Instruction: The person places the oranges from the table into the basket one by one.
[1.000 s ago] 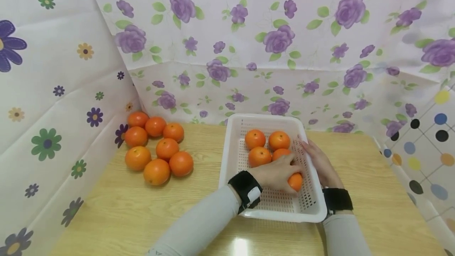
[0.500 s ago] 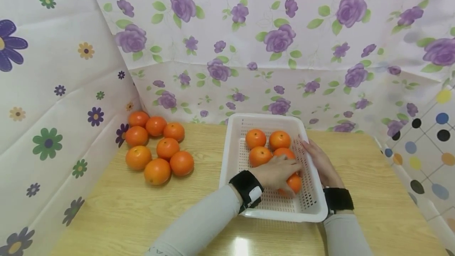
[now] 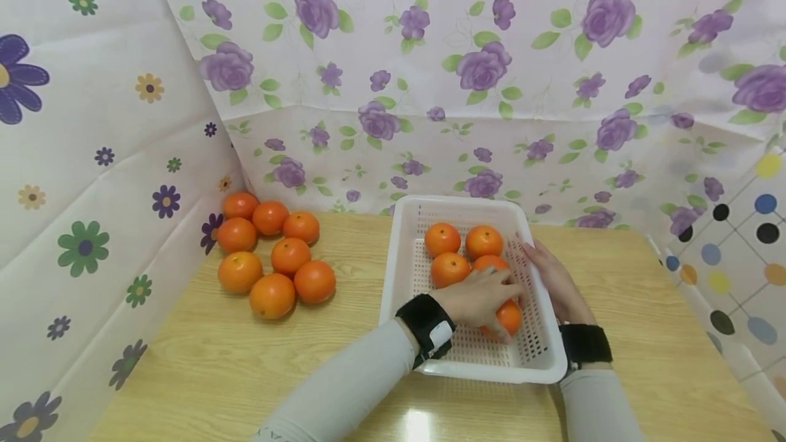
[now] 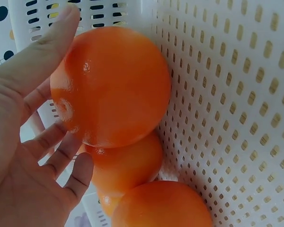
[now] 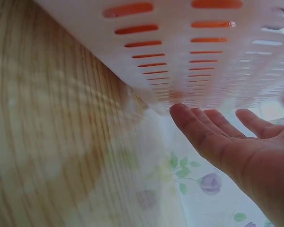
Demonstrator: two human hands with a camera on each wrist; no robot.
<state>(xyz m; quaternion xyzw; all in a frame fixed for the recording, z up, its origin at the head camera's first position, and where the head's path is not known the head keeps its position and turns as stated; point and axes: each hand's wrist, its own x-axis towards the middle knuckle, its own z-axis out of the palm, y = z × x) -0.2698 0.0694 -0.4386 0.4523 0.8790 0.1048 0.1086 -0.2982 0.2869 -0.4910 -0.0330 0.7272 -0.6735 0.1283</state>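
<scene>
In the head view, a white perforated plastic basket (image 3: pixel 393 278) holds several oranges. My left hand (image 3: pixel 475 299) reaches into it and holds an orange (image 3: pixel 508 318) at its near right part, low in the basket. The left wrist view shows the thumb and fingers around one side of this orange (image 4: pixel 113 87), with the palm off it. Other oranges (image 4: pixel 163 205) sit close by. My right hand (image 3: pixel 559 282) is at the outside of the basket's right wall. In the right wrist view its fingers (image 5: pixel 199 130) are fairly straight, with tips against or close to the wall.
A cluster of several loose oranges (image 3: pixel 273 295) lies on the wooden table (image 3: pixel 245 360) to the left of the basket. Flowered sheets (image 3: pixel 430 87) stand behind and to the left, and a dotted sheet (image 3: pixel 737 278) on the right.
My left hand has shifted slightly with its orange, toward the near left and lower in the basket; over the last half second it hardly moves. The right hand stays put.
</scene>
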